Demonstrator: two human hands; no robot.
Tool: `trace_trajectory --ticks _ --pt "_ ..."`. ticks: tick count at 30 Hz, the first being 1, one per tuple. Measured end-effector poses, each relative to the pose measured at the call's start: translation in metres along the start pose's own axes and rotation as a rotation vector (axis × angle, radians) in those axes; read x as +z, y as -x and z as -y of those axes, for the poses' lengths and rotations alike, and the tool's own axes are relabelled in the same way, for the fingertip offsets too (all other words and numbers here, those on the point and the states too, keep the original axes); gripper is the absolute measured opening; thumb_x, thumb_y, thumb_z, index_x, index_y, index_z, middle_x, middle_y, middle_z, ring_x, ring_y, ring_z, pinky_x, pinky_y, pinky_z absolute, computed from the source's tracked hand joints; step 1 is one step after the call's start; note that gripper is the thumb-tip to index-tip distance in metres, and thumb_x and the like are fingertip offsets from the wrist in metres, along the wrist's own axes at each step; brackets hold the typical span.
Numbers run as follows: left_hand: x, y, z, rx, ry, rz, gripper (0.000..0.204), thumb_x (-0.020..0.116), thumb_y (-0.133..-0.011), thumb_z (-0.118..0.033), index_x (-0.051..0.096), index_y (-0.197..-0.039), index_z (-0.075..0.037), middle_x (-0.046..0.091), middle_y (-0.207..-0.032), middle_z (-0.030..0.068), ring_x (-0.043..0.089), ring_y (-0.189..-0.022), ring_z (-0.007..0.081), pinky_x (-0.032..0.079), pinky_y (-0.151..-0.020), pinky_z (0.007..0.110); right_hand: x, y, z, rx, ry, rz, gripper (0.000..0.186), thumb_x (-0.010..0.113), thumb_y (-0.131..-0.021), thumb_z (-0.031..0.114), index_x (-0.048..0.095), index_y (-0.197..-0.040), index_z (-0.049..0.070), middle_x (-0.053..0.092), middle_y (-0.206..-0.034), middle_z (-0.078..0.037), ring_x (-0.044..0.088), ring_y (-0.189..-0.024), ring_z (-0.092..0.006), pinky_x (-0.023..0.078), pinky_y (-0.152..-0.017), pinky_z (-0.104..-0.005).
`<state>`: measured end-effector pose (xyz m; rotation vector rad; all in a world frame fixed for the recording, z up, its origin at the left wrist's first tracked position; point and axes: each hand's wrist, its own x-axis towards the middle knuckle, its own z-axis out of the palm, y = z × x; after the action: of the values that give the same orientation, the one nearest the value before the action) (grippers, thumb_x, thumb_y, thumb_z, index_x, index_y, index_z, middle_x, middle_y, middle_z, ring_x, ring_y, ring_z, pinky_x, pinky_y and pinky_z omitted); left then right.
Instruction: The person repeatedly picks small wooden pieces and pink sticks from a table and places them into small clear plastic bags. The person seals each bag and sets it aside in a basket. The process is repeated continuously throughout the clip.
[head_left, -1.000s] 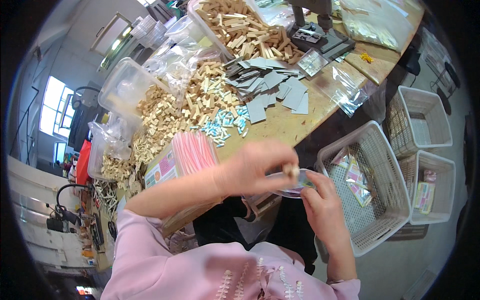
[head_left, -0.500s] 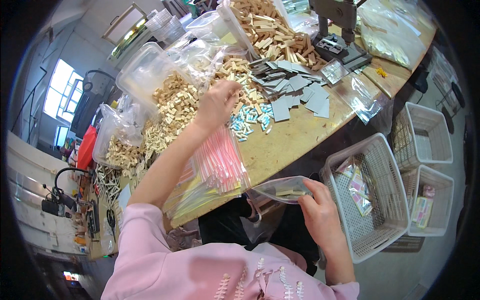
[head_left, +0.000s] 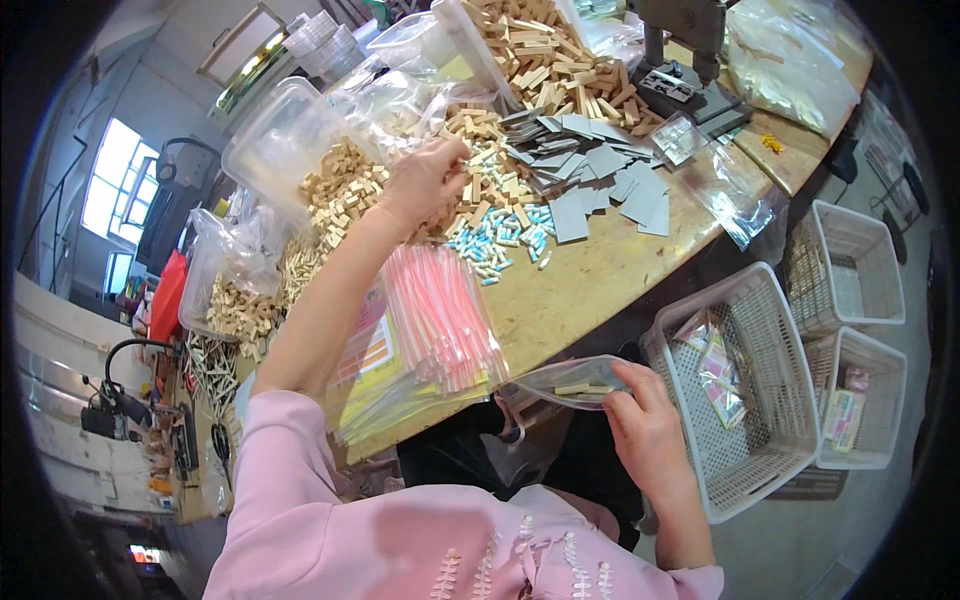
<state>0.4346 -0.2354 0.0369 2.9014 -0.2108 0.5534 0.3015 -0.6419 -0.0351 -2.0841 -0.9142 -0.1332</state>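
My left hand (head_left: 428,180) reaches over the piles, fingers curled together; what they hold, if anything, is hidden. Small wooden blocks (head_left: 345,195) lie to its left, and pale wooden pieces (head_left: 495,185) to its right. Just nearer sit small blue-and-white pegs (head_left: 490,238). At the table's front edge my right hand (head_left: 645,420) pinches the rim of a clear plastic bag (head_left: 540,378), which hangs open. A few wooden sticks (head_left: 583,389) lie inside it. Beside it on the table is a stack of clear bags with pink strips (head_left: 440,315).
Grey square plates (head_left: 600,165) are heaped beyond the pegs, near a tipped bin of wooden blocks (head_left: 540,60) and a dark metal press (head_left: 690,85). A white plastic basket (head_left: 790,440) holding packed bags stands at the right, with more baskets (head_left: 850,265) behind.
My left hand has shifted slightly away and to the left over the piles. My right hand keeps its grip on the bag, almost unmoved. The view has tilted a little.
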Motion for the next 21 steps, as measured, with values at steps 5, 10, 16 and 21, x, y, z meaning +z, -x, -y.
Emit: trace_trajectory --ticks 5,10,16,21 --pt "0.006 0.002 0.004 0.024 -0.132 -0.002 0.017 0.072 -0.089 -0.019 0.069 -0.102 -0.01 0.071 -0.098 0.0098 0.07 -0.083 0.0319 0.057 -0.078 0.041 0.0 -0.004 0.005 -0.024 -0.013 0.028 0.011 0.069 -0.079 -0.004 0.063 -0.089 -0.003 0.063 -0.123 -0.022 0.061 -0.119 -0.0396 0.052 -0.098 -0.046" --pt "-0.024 0.018 -0.014 -0.172 0.116 -0.099 0.015 0.073 -0.09 -0.016 0.073 -0.102 -0.006 0.072 -0.086 0.0072 0.071 -0.076 0.0174 0.056 -0.067 0.032 -0.003 -0.005 0.01 -0.05 -0.019 0.023 0.012 0.068 -0.08 -0.004 0.062 -0.09 -0.003 0.063 -0.124 -0.022 0.06 -0.119 -0.0402 0.052 -0.099 -0.0463" --pt "-0.057 0.086 -0.13 -0.088 0.544 0.253 0.019 0.077 -0.085 -0.006 0.074 -0.103 -0.004 0.065 -0.082 -0.0001 0.058 -0.067 0.0047 0.046 -0.06 0.022 0.004 -0.01 0.015 -0.071 -0.008 0.069 0.015 0.067 -0.076 -0.003 0.061 -0.091 -0.004 0.061 -0.128 -0.024 0.059 -0.122 -0.0408 0.051 -0.101 -0.0468" --pt "-0.053 0.113 -0.179 0.034 0.564 0.401 0.022 0.081 -0.084 -0.012 0.074 -0.104 -0.004 0.068 -0.088 0.0069 0.066 -0.072 0.0141 0.052 -0.061 0.029 0.008 -0.013 0.023 -0.101 0.002 0.1 0.02 0.064 -0.074 -0.003 0.06 -0.093 -0.006 0.059 -0.13 -0.025 0.057 -0.125 -0.0415 0.049 -0.104 -0.0479"
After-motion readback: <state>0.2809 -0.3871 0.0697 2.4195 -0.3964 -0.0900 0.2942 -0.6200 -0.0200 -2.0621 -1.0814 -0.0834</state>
